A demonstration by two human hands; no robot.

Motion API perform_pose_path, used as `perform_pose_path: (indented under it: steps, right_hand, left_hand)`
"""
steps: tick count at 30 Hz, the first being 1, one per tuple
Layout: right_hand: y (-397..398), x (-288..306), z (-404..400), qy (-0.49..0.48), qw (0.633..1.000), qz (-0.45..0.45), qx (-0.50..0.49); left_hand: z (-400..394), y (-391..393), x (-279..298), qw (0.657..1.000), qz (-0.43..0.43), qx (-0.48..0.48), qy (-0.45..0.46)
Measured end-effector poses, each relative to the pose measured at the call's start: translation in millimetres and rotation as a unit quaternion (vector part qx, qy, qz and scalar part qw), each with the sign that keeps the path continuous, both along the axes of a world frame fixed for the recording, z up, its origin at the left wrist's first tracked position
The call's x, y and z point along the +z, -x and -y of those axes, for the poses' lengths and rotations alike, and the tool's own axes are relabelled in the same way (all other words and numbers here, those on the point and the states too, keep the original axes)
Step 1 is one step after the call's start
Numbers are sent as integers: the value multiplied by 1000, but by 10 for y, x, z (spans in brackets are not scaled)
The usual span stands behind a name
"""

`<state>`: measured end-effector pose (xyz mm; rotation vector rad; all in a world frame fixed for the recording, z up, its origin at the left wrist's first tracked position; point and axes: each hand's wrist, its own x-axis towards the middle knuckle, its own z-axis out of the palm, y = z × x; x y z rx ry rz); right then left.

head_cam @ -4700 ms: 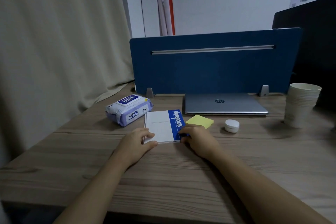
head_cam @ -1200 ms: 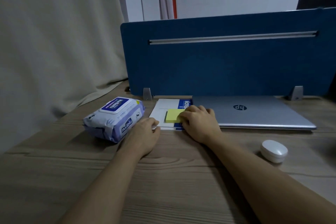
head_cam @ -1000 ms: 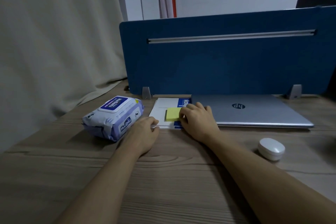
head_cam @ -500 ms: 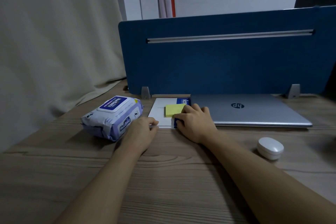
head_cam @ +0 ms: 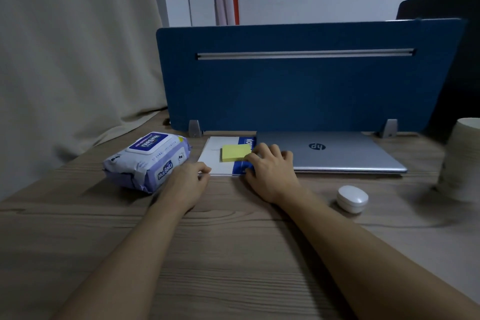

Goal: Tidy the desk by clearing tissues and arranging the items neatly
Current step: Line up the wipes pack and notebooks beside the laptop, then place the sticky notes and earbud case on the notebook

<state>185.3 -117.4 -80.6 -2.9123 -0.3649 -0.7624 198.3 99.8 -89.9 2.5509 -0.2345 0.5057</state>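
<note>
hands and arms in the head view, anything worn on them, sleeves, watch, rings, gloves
Both arms are bare from the bottom edge of the head view up to the fingers: no sleeve shows on either forearm. The left hand and right hand wear no gloves, and no watch, bracelet or band shows at either wrist. No ring is visible on the fingers that show, though the dim light and curled fingers hide some of them.

"hp" on laptop (head_cam: 337,153), "HuiBaiLi" on wipes pack (head_cam: 148,161)
</note>
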Motion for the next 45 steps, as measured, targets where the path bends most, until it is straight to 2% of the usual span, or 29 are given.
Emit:
perform_pose_path:
  steps: [7,12,19,24,26,32,45]
  right_hand:
    - [589,37,169,15,999,8,-48]
    - [989,18,376,47,989,4,-140]
    - [1358,-27,745,-47,963,-65,-256]
    - [1524,-50,867,-86,954,-80,-276]
    - [1531,-51,878,-81,959,-78,-260]
    - [1414,-36,799,-86,988,-58,-111]
    - [786,-20,328,-109,990,-59,65]
  left_hand:
    - [-8,347,23,999,21,-34,-28]
    - [48,663,19,999,-1,-38,-23]
    - [32,1030,1,998,-8,-61,-4]
    - [22,1101,28,997,-35,-63,23]
    - [14,1095,29,997,-41,-55,28]
    - [-31,960,-11,996,-57,-64,20]
    - [-149,339,22,997,-61,-37,-15]
